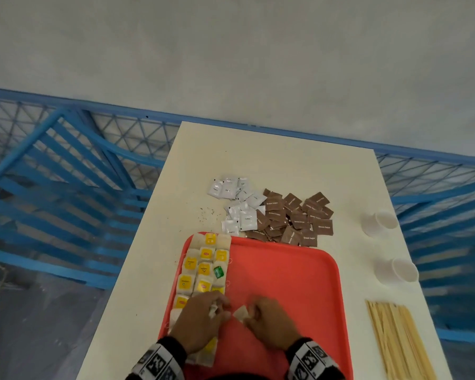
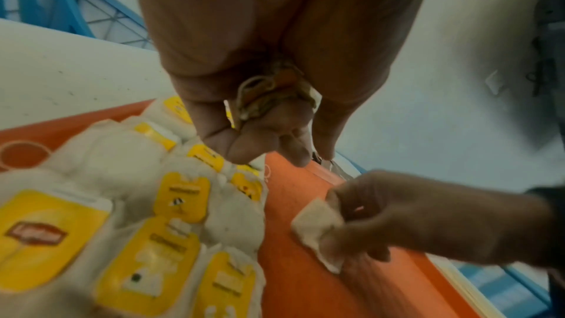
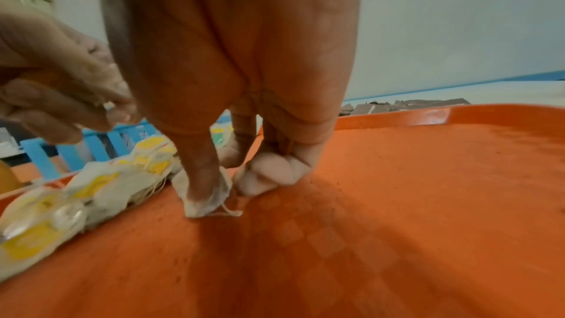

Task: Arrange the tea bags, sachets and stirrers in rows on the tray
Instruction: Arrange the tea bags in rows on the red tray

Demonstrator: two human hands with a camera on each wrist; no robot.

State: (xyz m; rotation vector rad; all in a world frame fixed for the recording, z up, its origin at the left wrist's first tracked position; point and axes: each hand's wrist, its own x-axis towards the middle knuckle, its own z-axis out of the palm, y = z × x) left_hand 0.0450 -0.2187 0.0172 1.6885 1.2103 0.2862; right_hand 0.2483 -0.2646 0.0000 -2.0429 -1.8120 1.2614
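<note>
A red tray (image 1: 285,270) lies on the white table (image 1: 258,154). Yellow-tagged tea bags (image 1: 203,270) lie in rows along the tray's left side, one with a green tag (image 1: 218,272). My left hand (image 1: 217,308) sits over the rows' near end, its fingers (image 2: 275,139) curled round a bunched string and tag (image 2: 266,96). My right hand (image 1: 251,314) pinches a loose tea bag (image 1: 240,315) just to the right. That tea bag (image 3: 201,195) is pressed onto the tray floor (image 3: 397,202) under my fingertip. Its string trails beside it.
White sachets (image 1: 239,204) and brown sachets (image 1: 296,218) lie heaped on the table beyond the tray. Wooden stirrers (image 1: 398,341) lie at the right, with two white paper cups (image 1: 380,222) (image 1: 398,271) behind them. A blue mesh fence (image 1: 66,174) surrounds the table.
</note>
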